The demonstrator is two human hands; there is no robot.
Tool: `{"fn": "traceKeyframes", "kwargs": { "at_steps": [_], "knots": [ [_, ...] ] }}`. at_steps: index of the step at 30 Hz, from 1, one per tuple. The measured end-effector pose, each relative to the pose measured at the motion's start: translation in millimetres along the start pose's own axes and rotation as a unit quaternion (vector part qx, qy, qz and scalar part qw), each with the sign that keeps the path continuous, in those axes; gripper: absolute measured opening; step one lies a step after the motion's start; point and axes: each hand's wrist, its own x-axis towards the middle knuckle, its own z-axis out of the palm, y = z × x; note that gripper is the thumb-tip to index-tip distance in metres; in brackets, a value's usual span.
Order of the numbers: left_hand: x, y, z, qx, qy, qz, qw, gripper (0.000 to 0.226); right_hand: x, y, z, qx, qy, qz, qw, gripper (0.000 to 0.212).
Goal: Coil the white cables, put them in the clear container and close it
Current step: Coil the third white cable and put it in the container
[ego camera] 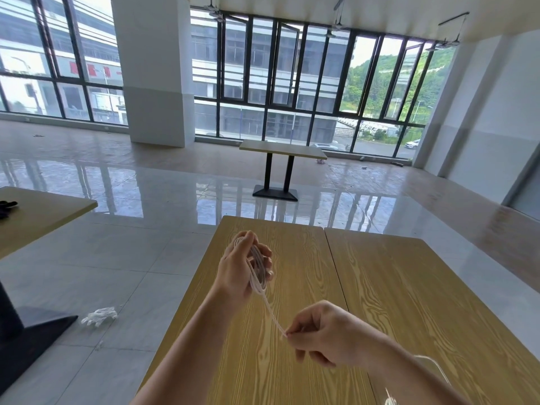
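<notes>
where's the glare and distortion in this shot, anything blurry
Head view: daylight from the tall dark-framed windows throws bright reflections on the glossy tiled floor; wide-angle bending tilts the window frames; the thin white cable stretched between the left hand and right hand is soft, slightly motion-blurred.

I stand at a wood-grain tabletop made of two slabs pushed together. Beyond it stretches a glossy tiled floor mirroring the tall dark-framed windows. A white pillar rises between them. Another table on a black base stands alone in the middle; a third sits to my left. Daylight pours in; white scraps litter the floor.
</notes>
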Motion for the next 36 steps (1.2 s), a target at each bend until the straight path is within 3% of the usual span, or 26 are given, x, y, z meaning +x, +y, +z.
{"fn": "traceKeyframes", "kwargs": {
  "at_steps": [5,11,15,19,25,31,36],
  "knots": [
    [-9.6,0.8,10.5,0.079,-0.100,-0.028,0.991,0.021,14.8,4.0,-4.7,-0.120,0.134,0.073,0.981,0.018],
    [-12.2,-2.5,13.9,0.158,-0.130,-0.040,0.978,0.017,18.6,5.7,-15.4,-0.030,0.261,0.035,0.964,0.017],
    [-10.2,-7.8,14.2,0.214,-0.129,-0.021,0.968,0.019,20.8,1.4,-13.6,0.090,0.250,0.015,0.964,0.016],
    [-11.7,-12.2,17.5,0.196,-0.149,-0.046,0.968,0.017,20.7,-6.8,-11.2,0.226,0.223,-0.005,0.948,0.012],
    [-12.7,-20.8,19.7,0.182,-0.125,-0.042,0.974,0.020,15.1,-14.8,-13.7,0.373,0.116,-0.013,0.921,0.011],
    [-10.5,-19.1,9.8,0.138,-0.094,-0.034,0.985,0.022,7.3,-8.9,-27.5,0.439,0.076,-0.033,0.895,0.021],
    [-13.8,-24.5,23.9,0.107,-0.115,-0.027,0.987,0.029,12.3,-12.4,-11.1,0.445,0.129,-0.094,0.881,0.017]
  ]
}}
